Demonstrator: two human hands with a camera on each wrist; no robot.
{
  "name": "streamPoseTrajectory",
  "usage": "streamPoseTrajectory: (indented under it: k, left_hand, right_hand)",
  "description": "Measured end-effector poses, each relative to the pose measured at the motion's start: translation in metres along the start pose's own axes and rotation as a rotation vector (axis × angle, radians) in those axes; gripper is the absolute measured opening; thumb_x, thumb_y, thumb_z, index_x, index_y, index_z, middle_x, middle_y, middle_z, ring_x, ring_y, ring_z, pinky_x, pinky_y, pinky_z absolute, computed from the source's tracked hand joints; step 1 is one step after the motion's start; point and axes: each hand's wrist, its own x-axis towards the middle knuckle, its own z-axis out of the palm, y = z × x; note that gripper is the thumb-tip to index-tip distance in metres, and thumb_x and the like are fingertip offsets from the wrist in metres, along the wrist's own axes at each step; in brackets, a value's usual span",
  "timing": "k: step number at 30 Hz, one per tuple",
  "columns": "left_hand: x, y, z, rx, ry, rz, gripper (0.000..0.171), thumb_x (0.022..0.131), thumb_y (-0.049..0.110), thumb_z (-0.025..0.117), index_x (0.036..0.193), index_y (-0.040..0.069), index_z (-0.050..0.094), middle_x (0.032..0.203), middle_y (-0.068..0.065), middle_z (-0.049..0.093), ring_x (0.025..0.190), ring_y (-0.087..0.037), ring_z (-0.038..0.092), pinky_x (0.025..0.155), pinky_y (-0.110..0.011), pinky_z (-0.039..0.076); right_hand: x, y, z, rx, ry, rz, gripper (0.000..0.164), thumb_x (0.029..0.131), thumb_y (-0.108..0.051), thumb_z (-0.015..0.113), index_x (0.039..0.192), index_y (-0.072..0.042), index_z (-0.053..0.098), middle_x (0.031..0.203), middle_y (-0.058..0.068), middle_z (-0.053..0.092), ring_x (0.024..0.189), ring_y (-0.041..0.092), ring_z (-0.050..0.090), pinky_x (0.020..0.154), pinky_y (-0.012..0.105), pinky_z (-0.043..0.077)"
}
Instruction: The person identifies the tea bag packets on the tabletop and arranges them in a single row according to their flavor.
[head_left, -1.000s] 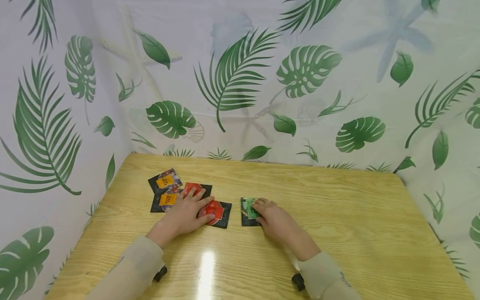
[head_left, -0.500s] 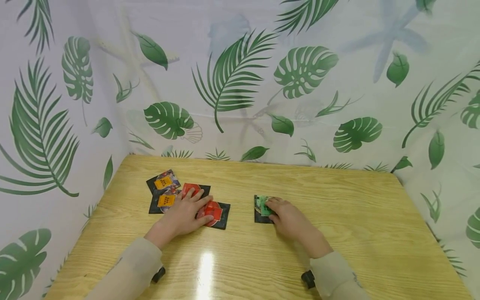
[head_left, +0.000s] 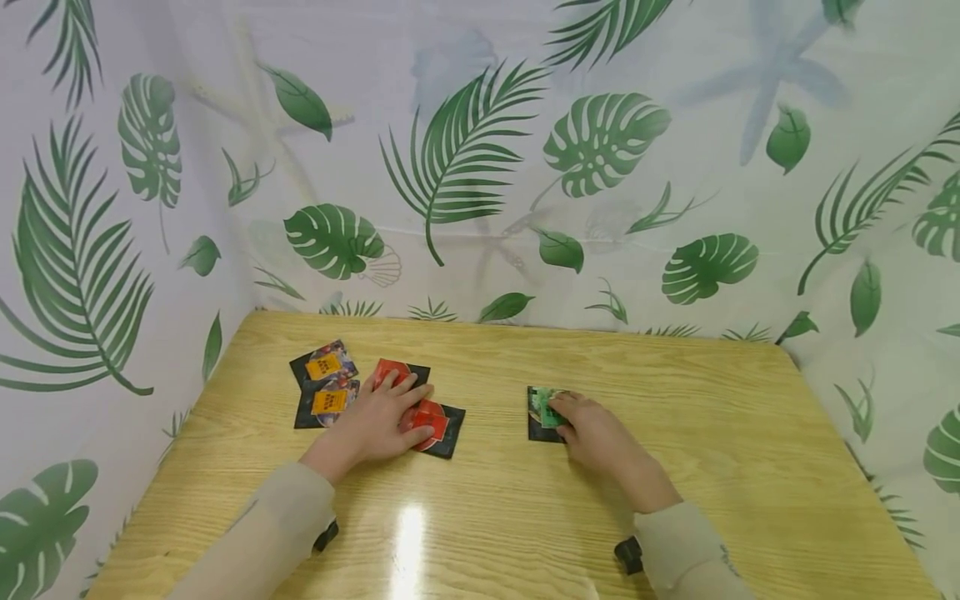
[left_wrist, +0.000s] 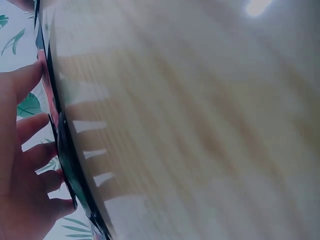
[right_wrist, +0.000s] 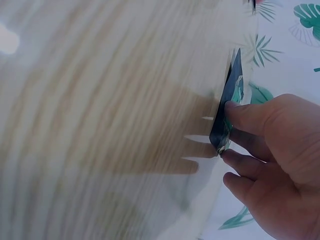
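My left hand [head_left: 371, 425] rests with fingers spread on two flat black packets with red labels, an upper red packet [head_left: 418, 375] and a lower red packet [head_left: 450, 425]. Part of each is under the fingers. Further right, my right hand [head_left: 603, 442] holds a black packet with a green label [head_left: 536, 404] between thumb and fingers, low over the table. In the right wrist view the thumb lies on one edge of the green packet [right_wrist: 235, 95], with the fingers bent at its other side. Whether a second packet lies beneath it, I cannot tell.
Two black packets with orange labels, an upper orange packet [head_left: 324, 365] and a lower orange packet [head_left: 330, 402], lie overlapping left of my left hand. A wooden table [head_left: 480, 517] carries everything. Behind it hangs a leaf-patterned cloth [head_left: 480, 250], also along the left side.
My right hand has moved to the right with the green packet, widening the space from the red ones. My left hand has shifted slightly right, the red packets with it.
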Motion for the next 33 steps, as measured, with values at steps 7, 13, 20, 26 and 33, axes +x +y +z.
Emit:
streamPoseTrajectory:
  k: [7,13,20,26,33]
  left_hand:
    - [0.012,0.003,0.001,0.014,-0.019,0.014,0.070,0.104,0.058,0.055,0.163,0.022,0.043,0.171,-0.016,0.035,0.160,-0.046,0.023,0.127,-0.072,0.016]
    - [0.019,0.007,0.002,0.014,-0.020,0.018,0.070,0.104,0.059,0.054,0.163,0.023,0.043,0.171,-0.016,0.034,0.161,-0.046,0.022,0.127,-0.072,0.016]
    - [0.024,0.011,0.004,0.013,-0.022,0.023,0.069,0.105,0.059,0.053,0.163,0.022,0.042,0.171,-0.018,0.034,0.160,-0.048,0.022,0.125,-0.074,0.016]
    - [0.025,0.012,0.006,0.018,-0.025,0.017,0.069,0.105,0.058,0.053,0.163,0.022,0.042,0.171,-0.018,0.033,0.160,-0.049,0.021,0.126,-0.074,0.016]
    - [0.026,0.011,0.007,0.032,-0.014,0.030,0.065,0.106,0.058,0.052,0.162,0.024,0.046,0.171,-0.019,0.033,0.158,-0.051,0.023,0.125,-0.074,0.017]
  right_hand:
    - [-0.003,0.015,0.000,0.006,0.006,0.020,0.044,0.102,0.001,0.064,0.145,0.009,0.057,0.148,0.031,0.058,0.140,0.052,0.052,0.113,0.061,0.047]
    - [-0.007,0.028,-0.001,-0.003,0.008,0.042,0.046,0.102,0.002,0.063,0.146,0.008,0.056,0.148,0.032,0.057,0.139,0.053,0.052,0.112,0.062,0.048]
    - [-0.011,0.039,-0.002,0.009,0.004,0.062,0.047,0.103,-0.001,0.063,0.149,0.006,0.054,0.149,0.031,0.057,0.139,0.052,0.053,0.112,0.062,0.048]
    - [-0.013,0.046,-0.008,0.018,0.002,0.065,0.046,0.102,0.004,0.060,0.147,0.008,0.055,0.147,0.033,0.057,0.136,0.052,0.056,0.108,0.060,0.051]
    - [-0.017,0.060,-0.013,-0.026,0.017,0.047,0.044,0.100,0.007,0.062,0.144,0.011,0.057,0.145,0.033,0.059,0.132,0.052,0.058,0.104,0.059,0.054]
